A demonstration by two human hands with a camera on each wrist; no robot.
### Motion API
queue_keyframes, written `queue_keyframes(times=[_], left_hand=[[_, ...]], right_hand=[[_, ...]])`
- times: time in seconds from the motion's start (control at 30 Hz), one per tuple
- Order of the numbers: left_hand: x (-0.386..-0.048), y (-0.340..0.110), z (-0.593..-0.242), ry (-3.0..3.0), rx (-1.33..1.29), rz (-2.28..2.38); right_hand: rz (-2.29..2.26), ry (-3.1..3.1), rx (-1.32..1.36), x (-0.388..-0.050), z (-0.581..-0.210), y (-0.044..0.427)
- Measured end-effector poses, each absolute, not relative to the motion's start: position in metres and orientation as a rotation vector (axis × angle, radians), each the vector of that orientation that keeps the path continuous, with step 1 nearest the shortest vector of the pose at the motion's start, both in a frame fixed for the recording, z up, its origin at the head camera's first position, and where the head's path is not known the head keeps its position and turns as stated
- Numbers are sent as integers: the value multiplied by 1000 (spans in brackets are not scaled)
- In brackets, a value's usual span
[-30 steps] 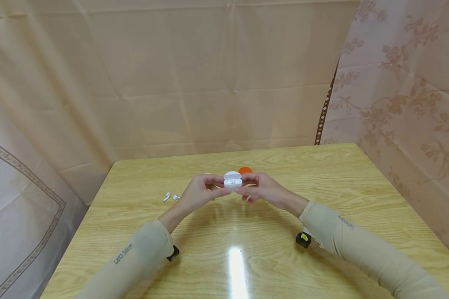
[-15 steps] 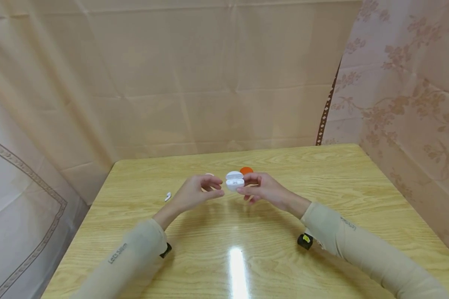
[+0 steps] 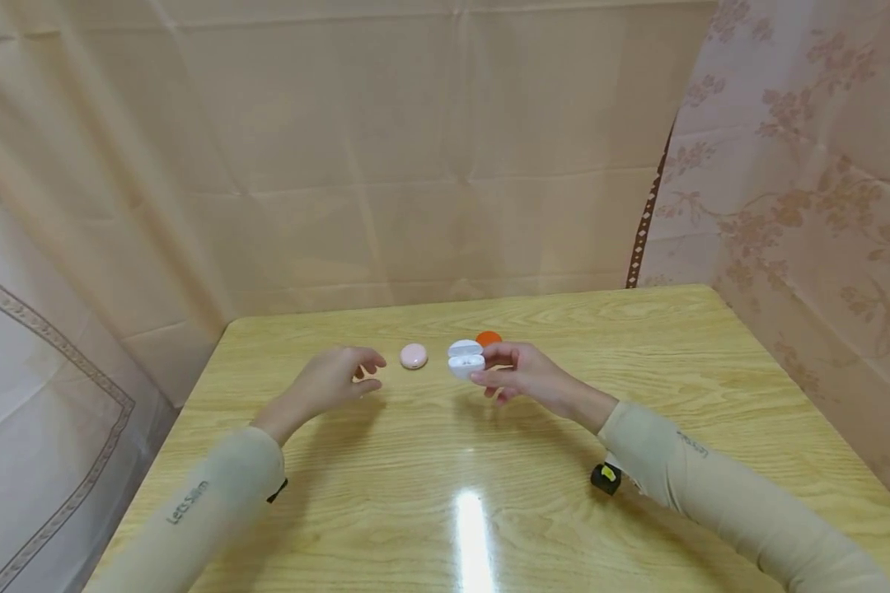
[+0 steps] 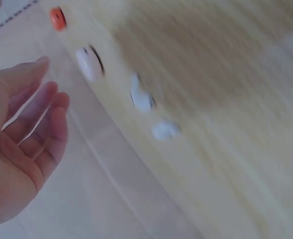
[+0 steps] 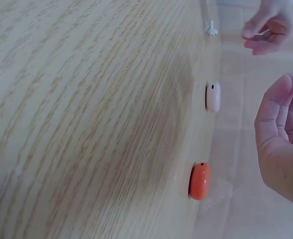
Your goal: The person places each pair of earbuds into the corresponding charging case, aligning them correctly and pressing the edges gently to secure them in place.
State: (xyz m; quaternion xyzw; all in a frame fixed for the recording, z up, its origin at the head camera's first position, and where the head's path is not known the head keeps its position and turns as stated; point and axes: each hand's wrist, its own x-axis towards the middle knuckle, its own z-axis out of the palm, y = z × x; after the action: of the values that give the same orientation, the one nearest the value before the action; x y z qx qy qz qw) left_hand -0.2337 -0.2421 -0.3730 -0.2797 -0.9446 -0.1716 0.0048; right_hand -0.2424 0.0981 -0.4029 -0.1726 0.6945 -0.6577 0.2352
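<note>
My right hand (image 3: pixel 530 379) holds a white earbud case (image 3: pixel 466 367) above the table, its lid raised and facing me. Thumb and fingers grip the case by its right side; only an edge of it shows in the right wrist view. My left hand (image 3: pixel 334 380) hovers at the left with loosely bent fingers and nothing in them. In the left wrist view two white earbuds, one (image 4: pixel 142 99) and another (image 4: pixel 165 130), lie on the table beyond that hand. The head view hides them behind it.
A round pink case (image 3: pixel 414 356) lies on the wooden table (image 3: pixel 386 511) between the hands. Behind the right fingers lies an orange case (image 3: pixel 488 338), partly covered. A beige curtain (image 3: pixel 415 165) hangs along the table's back edge.
My left hand has let go of the white earbud case and moved left, uncovering the pink case and covering the earbuds. The right hand keeps its hold, nearly still.
</note>
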Motion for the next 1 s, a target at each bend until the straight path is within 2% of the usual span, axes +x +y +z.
queue_keyframes(times=[0.13,0.4,0.73,1.0], left_hand=[[-239,-268,-373,-2992,-875,-363],[-243,-299,-382,-3103,-764,-367],[-248,-310,-402,-3154,-730,-320],[-253,-303,-398,-3235,-658,-385]], right_hand=[[-1795,1910,-488,-242,-401,98],[-1779,1924,-476,-240,-399,99],[-1779,1909,-489,-240,-399,97],[-1768,1922,-492,-243,-399,95]])
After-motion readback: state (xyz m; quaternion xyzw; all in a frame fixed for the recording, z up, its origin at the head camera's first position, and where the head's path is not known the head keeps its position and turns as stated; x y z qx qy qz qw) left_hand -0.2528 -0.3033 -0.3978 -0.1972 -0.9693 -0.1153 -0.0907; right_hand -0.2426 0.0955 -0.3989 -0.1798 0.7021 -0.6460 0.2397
